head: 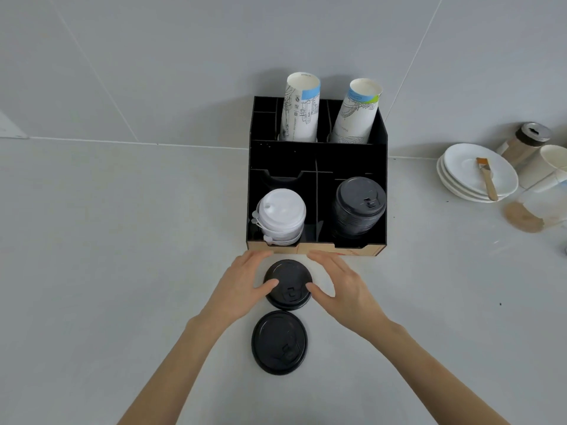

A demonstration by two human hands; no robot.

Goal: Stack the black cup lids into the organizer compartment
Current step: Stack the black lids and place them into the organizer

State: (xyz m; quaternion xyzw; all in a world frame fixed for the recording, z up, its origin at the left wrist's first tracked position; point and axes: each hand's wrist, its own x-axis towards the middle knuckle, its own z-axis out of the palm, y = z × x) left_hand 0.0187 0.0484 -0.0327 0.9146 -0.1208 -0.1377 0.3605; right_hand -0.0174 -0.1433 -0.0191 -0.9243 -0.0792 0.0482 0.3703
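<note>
Black lid (pixel 288 283) between left hand (pixel 242 280) and right hand (pixel 343 283)

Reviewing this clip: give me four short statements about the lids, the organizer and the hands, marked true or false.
1. Two loose black lids lie on the counter. True.
2. The black lid stack sits in the organizer's front left compartment. False: front right; the white lids are on the left.
3. Both hands, left hand and right hand, flank the lid nearer the organizer. True.
4. The back compartments hold plates. False: paper cups.
</note>
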